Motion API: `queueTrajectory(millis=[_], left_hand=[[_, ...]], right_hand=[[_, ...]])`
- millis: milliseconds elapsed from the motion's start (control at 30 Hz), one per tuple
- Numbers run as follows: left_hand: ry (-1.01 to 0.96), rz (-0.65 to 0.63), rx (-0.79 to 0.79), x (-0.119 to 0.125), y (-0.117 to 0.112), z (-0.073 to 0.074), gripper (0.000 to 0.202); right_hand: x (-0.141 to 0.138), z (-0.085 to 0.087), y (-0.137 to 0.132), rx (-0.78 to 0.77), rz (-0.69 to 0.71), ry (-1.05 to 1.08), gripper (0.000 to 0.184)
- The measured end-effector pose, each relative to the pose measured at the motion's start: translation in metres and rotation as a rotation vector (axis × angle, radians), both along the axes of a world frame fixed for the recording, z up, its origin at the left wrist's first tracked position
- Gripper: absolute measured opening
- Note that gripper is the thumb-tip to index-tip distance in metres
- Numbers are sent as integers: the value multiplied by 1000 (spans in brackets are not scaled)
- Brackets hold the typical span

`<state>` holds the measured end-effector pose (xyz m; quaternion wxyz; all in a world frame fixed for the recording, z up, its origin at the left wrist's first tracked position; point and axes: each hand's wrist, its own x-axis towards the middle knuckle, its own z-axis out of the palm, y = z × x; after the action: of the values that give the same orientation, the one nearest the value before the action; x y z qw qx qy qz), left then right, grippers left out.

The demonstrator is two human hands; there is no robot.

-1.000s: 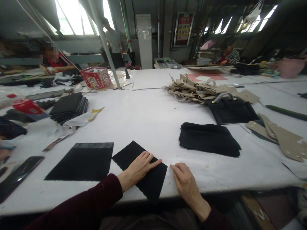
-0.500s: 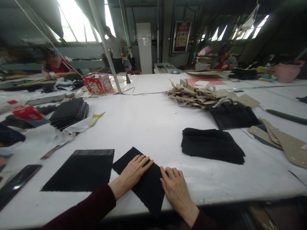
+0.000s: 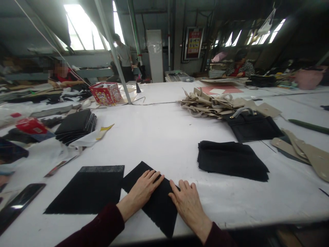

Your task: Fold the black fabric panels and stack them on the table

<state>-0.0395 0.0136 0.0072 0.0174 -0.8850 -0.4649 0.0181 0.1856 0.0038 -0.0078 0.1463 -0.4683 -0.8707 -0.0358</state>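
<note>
Looks like pinning the black sheet (image 3: 163, 210) with a flat left hand (image 3: 142, 189), touching its edge with the right hand (image 3: 187, 200), can't tell if pinching; probably needs even pressure next.

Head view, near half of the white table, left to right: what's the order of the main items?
Dark glossy slab → black sheet with grey strip → angled black piece under the left hand → right hand → stack of black pieces → tan pieces.
</note>
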Motion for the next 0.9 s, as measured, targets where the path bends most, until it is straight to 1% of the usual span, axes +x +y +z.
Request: queueTrajectory(millis=[100,167,233,267,300,333,433,467,500,533,600,667,733,800,833,900], left_hand=[[-65,27,-43,-1,5,6,64],[-106,82,-70,1,12,11,47],[-124,140,-83,6,20,16,26],[-124,155,-88,10,23,17,19],[-121,155,-92,14,26,18,15],[-118,146,-95,18,28,18,13],[-147,77,-119,32,29,14,21],[-179,55,-132,36,28,12,24],[-223,39,-145,40,26,11,24],[-274,29,-158,44,26,10,21],[-373,42,-184,55,28,12,16],[-451,77,-246,71,38,17,20],[-522,93,-344,96,54,24,14],[-598,93,-417,131,75,32,11],[-630,97,-420,150,87,35,12],[-669,104,-334,188,113,40,10]], right_hand=[[15,-1,-5,8,-1,25,42],[22,1,-7,-14,-15,66,36],[23,5,-7,-67,-43,132,22],[22,6,-7,-101,-60,178,18],[20,7,-5,-137,-77,233,17],[18,8,-4,-172,-89,296,20],[17,9,3,-290,-96,493,42],[20,10,6,-354,-98,558,45],[27,12,8,-439,-99,624,43],[36,16,10,-530,-103,690,38],[62,28,16,-681,-119,796,28],[98,45,25,-733,-145,819,25],[140,62,40,-707,-172,747,27],[182,75,62,-629,-178,632,29],[201,79,76,-564,-186,564,30],[236,84,105,-428,-230,394,29]])
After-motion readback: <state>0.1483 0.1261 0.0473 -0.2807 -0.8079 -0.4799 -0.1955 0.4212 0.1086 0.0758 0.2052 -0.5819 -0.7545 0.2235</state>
